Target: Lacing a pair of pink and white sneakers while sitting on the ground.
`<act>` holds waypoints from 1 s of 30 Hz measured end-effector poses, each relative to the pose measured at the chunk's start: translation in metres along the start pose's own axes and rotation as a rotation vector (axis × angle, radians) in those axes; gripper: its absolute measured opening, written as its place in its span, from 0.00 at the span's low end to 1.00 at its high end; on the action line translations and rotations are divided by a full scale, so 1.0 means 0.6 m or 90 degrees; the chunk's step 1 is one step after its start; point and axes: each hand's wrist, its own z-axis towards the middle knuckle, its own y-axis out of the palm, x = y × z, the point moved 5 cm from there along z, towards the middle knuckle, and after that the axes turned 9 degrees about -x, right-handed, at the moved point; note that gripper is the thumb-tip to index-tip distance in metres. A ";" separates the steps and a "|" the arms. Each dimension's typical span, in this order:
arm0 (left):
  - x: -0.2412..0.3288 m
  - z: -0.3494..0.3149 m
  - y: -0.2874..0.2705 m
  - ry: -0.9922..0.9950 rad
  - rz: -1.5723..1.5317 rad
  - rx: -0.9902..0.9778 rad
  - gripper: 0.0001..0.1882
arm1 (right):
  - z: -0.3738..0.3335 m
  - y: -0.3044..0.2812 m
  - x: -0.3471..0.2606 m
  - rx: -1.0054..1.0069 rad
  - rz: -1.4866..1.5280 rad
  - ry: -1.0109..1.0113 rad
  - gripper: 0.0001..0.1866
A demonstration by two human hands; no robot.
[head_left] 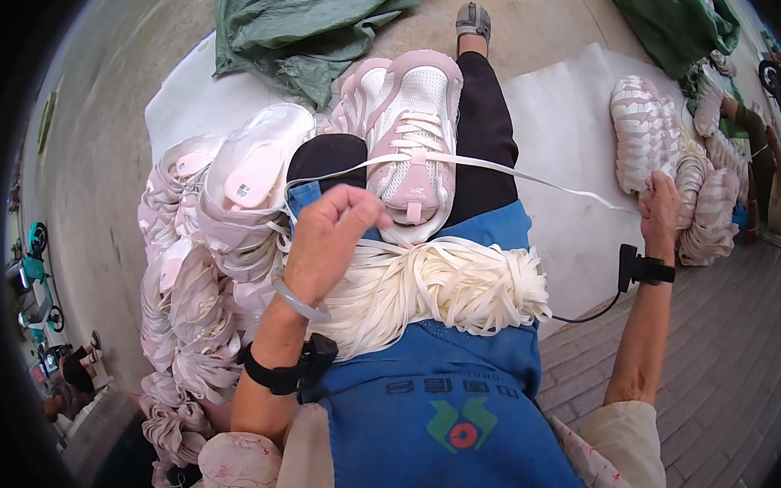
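Lace drawn wide across a pink-and-white shoe on the lap

The shoe rests on the person's lap, between the thighs and just beyond a thick bundle of cream laces. The legs probably serve as a cradle: with the dark trousers on both sides, it can sit steady while both hands are free. The bundle lies across the blue apron, a spot that seems chosen for easy reach.

The right hand is well out to the side, its fingers closed on the lace near one end; that long strand runs nearly straight back to the shoe, so the wide reach looks meant to take up slack. The left hand is beside the heel with fingers bent inward and the thumb near them. Whether they grip the strand that leaves the shoe on that side, I cannot tell. A matching shoe lies just beyond on the left, partly hidden.

The toe points away from the person, the heel and its pull tab toward the apron. The long axis runs roughly along the thighs, leaning a little rightward at the far end, and the sole faces down, which leaves the lacing turned up in view between the two hands
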 end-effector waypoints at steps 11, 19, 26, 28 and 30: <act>0.038 0.069 -0.022 0.078 0.463 0.065 0.13 | -0.193 0.411 -0.101 -0.475 -0.315 -0.227 0.08; 0.023 0.061 -0.029 0.080 0.400 0.043 0.16 | -0.238 0.528 -0.078 -0.494 -0.532 -0.449 0.08; 0.008 0.065 -0.035 0.076 0.355 0.059 0.16 | -0.271 0.548 -0.080 -0.434 -0.690 -0.530 0.07; 0.008 0.064 -0.034 0.101 0.329 0.062 0.17 | -0.271 0.554 -0.074 -0.424 -0.779 -0.497 0.06; 0.008 0.062 -0.032 0.103 0.283 0.067 0.16 | -0.273 0.561 -0.070 -0.418 -0.789 -0.486 0.06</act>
